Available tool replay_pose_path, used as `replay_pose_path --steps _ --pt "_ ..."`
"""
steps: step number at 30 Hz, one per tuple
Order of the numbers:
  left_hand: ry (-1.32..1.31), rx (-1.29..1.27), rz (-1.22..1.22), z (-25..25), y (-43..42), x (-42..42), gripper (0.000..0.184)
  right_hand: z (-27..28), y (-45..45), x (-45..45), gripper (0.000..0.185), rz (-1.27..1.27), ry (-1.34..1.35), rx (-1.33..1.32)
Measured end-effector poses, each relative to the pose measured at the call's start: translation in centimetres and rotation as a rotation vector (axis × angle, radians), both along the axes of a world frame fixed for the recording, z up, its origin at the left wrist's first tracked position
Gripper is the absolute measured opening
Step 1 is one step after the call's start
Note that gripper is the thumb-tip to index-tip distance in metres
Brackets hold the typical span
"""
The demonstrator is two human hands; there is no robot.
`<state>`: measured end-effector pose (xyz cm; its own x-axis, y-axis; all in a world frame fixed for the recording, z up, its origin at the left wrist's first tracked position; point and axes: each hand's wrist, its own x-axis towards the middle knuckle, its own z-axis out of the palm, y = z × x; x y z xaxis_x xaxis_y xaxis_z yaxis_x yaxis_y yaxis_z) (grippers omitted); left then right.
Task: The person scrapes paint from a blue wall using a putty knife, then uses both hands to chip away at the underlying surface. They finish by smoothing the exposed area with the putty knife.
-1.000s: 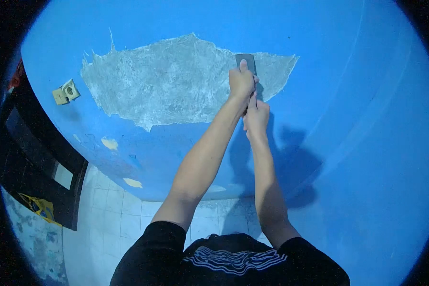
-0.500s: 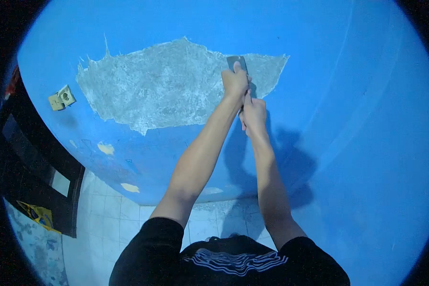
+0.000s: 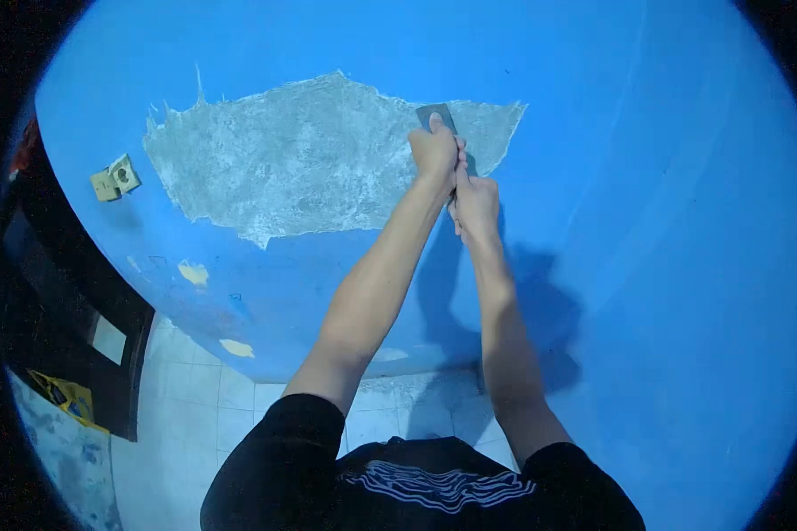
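Observation:
A scraper (image 3: 448, 117) with a flat, dark blade lies against the wall, near the upper right part of a bare grey patch (image 3: 274, 159). My left hand (image 3: 434, 156) is closed around it just below the blade, thumb pressed on the blade's face. Lower and to the right, my right hand (image 3: 476, 207) grips the handle end, one finger stretched up along it. Most of the handle is hidden by my hands. Ragged edges of blue paint (image 3: 363, 35) surround the patch.
A loose, yellowed wall socket (image 3: 115, 179) sits left of the patch. Below are small chipped spots (image 3: 193, 273). White floor tiles (image 3: 190, 398) meet the wall's foot. Dark furniture (image 3: 53, 292) and a yellow bag (image 3: 66, 396) stand at the left.
The blade has tilted slightly to the left, both hands keeping hold of the scraper. The whole view has shifted a little. The grey patch looks much the same.

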<state>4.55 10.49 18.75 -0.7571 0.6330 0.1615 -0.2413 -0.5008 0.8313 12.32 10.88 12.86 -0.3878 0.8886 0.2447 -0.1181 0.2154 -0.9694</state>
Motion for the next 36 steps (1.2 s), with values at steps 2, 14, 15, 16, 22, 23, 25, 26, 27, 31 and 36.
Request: replay_pose_path --steps 2,14,15,16,22,23,25,26,27,31,36 --pt "-0.012 -0.018 -0.020 -1.1 -0.3 0.5 0.039 -0.8 -0.5 0.6 0.055 -0.015 -0.013 0.125" --pt "0.065 -0.084 -0.063 0.2 -1.3 -1.2 0.034 -2.8 -2.9 -1.7 0.038 0.005 0.322 0.045" --pt "0.047 -0.092 -0.076 0.3 -1.3 -1.2 0.034 -2.6 -2.9 -1.9 0.038 0.007 0.325 0.044" --pt "0.024 -0.100 -0.089 0.4 -1.4 -1.3 0.035 -2.4 -2.9 -1.9 0.039 -0.009 0.321 0.038" --pt "-0.077 0.027 -0.073 0.1 -0.5 -0.4 0.034 -1.7 -1.4 -0.9 0.043 -0.129 0.175 0.200" --pt "-0.067 0.086 -0.085 -0.7 0.3 -0.7 0.034 -1.5 -1.3 -0.5 0.044 -0.168 0.106 0.266" --pt "-0.061 0.083 -0.075 -1.2 0.7 -0.9 0.034 -2.5 -0.1 -0.7 0.043 -0.139 0.116 0.259" --pt "-0.042 0.089 -0.069 -1.3 0.9 -1.0 0.034 -3.0 0.3 -1.0 0.042 -0.115 0.141 0.261" --pt "-0.038 0.089 -0.068 -0.7 0.7 -1.1 0.034 -3.1 0.4 -1.5 0.042 -0.114 0.145 0.260" --pt "0.107 -0.167 -0.024 0.0 -0.8 -1.7 0.034 -4.2 -1.7 -3.8 0.040 0.004 0.414 -0.033" --pt "0.271 -0.264 0.010 0.4 -1.4 -2.9 0.041 -3.5 -4.1 -5.5 0.040 0.022 0.623 -0.216"
